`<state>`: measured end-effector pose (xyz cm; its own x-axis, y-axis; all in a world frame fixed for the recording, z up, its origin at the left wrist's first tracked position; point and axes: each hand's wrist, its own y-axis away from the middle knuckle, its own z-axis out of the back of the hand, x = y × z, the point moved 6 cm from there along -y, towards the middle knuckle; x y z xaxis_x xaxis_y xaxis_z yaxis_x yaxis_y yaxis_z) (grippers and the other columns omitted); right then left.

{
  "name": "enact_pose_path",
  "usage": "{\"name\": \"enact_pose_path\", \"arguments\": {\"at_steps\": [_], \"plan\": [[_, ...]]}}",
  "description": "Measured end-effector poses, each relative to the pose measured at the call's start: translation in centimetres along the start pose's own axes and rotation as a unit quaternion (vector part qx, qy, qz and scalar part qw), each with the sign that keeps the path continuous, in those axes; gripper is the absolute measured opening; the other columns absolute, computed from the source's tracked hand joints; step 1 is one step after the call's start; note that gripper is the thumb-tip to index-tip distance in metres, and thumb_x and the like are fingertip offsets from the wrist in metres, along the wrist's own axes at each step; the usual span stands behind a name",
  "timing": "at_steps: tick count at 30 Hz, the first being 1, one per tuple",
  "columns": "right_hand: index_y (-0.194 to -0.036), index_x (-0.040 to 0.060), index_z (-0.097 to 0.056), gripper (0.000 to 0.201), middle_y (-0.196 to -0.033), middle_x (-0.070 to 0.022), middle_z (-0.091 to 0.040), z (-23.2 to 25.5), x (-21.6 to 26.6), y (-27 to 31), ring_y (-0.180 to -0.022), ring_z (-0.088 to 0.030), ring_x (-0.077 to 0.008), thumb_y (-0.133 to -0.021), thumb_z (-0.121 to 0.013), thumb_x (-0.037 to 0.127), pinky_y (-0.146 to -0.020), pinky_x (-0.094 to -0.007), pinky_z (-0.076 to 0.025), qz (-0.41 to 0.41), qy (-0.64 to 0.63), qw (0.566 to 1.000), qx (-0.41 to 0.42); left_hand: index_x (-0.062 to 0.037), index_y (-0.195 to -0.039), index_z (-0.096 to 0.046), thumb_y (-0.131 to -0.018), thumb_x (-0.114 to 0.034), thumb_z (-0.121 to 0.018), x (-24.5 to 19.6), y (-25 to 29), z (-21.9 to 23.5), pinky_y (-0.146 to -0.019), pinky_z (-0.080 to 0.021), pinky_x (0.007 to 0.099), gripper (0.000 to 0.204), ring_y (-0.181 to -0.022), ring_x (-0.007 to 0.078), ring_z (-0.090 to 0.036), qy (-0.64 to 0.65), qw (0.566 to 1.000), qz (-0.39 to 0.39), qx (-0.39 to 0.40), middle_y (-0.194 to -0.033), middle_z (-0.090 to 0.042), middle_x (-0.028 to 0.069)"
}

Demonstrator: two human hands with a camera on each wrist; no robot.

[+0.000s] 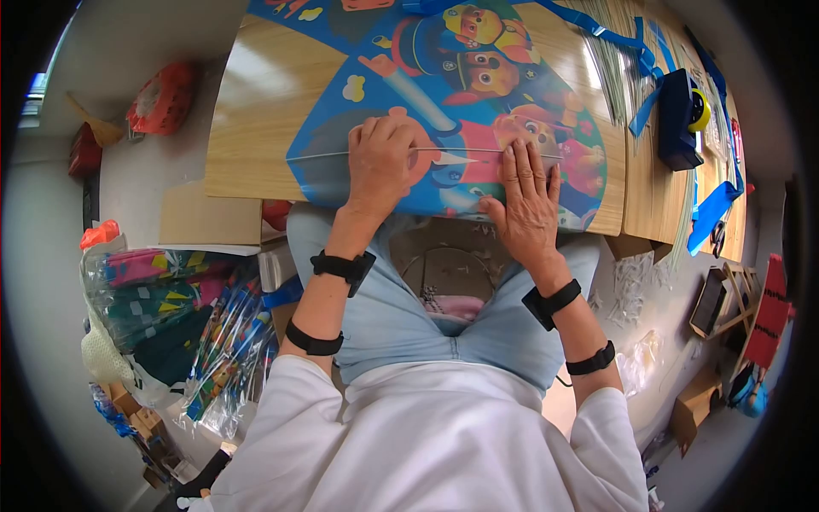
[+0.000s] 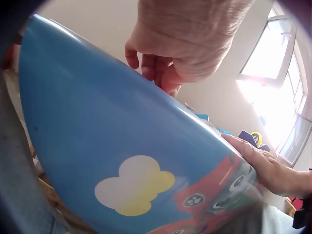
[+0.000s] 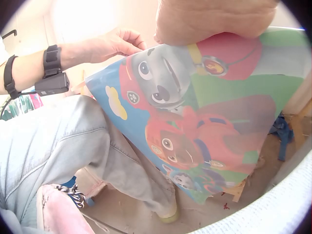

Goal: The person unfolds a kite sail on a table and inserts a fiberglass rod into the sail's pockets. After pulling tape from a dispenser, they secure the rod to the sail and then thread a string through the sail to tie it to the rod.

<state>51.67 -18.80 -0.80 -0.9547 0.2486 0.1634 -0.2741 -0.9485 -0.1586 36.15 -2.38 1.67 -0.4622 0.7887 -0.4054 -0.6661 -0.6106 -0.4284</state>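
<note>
A printed cartoon sheet (image 1: 341, 102) with a blue ground lies on the wooden table, its near part hanging over the edge in both wrist views. Across it runs a thin pale rod (image 1: 320, 155). The left hand (image 1: 381, 166) has its fingers curled down at the rod, pinching it against the sheet; the left wrist view shows this hand (image 2: 187, 44) above the sheet's fold (image 2: 117, 117), fingertips partly hidden. Spread flat, the right hand (image 1: 529, 200) presses on the sheet and the rod's right part. In the right wrist view its palm (image 3: 214, 22) rests over the sheet (image 3: 234, 112).
At the table's right are a dark blue tape dispenser (image 1: 674, 119) with yellow tape, blue ribbons (image 1: 712, 218), a bundle of thin rods (image 1: 610, 64) and scissors (image 1: 718, 235). Plastic-wrapped colourful packs (image 1: 162, 299) and a cardboard box (image 1: 209, 218) stand at the left.
</note>
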Motion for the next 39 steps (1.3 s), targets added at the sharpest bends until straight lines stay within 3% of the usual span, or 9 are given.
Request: {"name": "enact_pose_path", "arguments": {"at_steps": [6,15,28,39], "plan": [[-0.158,0.0052,-0.029,0.086,-0.166,-0.0103,-0.025,0.1,0.0,0.0,-0.155,-0.019,-0.0285,-0.094,-0.055,0.057,-0.123,-0.0574,-0.011,0.001,0.0,1.0,-0.004,-0.0132,-0.089,-0.065,-0.077,-0.006,-0.069,0.5,0.2,-0.5,-0.093,-0.04,0.0419,0.015,-0.097,0.0246,-0.056,-0.025,0.999,0.011,0.022,-0.1,-0.061,0.0017],[-0.158,0.0056,-0.029,0.082,-0.166,-0.0106,-0.025,0.2,0.3,-0.2,-0.155,-0.019,-0.0295,-0.097,-0.051,0.055,-0.122,-0.0573,-0.013,0.008,0.016,1.0,0.002,-0.0137,-0.088,-0.062,-0.075,-0.008,-0.068,0.4,0.2,-0.4,-0.09,-0.041,0.0405,0.015,-0.097,0.0233,-0.057,-0.036,0.999,-0.024,-0.027,-0.1,-0.062,0.0017],[-0.159,0.0074,-0.027,0.078,-0.167,-0.0089,-0.025,-0.1,0.7,0.2,-0.155,-0.017,-0.0296,-0.1,-0.046,0.054,-0.123,-0.0556,-0.009,-0.011,0.035,0.999,0.008,-0.0105,-0.091,-0.064,-0.07,-0.019,-0.079,0.4,-0.1,0.3,-0.09,-0.04,0.0413,0.027,-0.099,0.0242,-0.058,-0.023,0.999,-0.019,-0.027,-0.111,-0.062,0.0042],[-0.159,0.0073,-0.027,0.08,-0.166,-0.0091,-0.025,-0.1,0.8,0.2,-0.155,-0.017,-0.03,-0.1,-0.04,0.059,-0.123,-0.0555,-0.009,-0.005,0.044,0.999,0.011,-0.009,-0.094,-0.064,-0.068,-0.007,-0.075,0.6,0.1,0.2,-0.09,-0.04,0.0424,0.028,-0.101,0.0264,-0.057,-0.013,0.999,-0.034,-0.034,-0.114,-0.061,0.007]]}}
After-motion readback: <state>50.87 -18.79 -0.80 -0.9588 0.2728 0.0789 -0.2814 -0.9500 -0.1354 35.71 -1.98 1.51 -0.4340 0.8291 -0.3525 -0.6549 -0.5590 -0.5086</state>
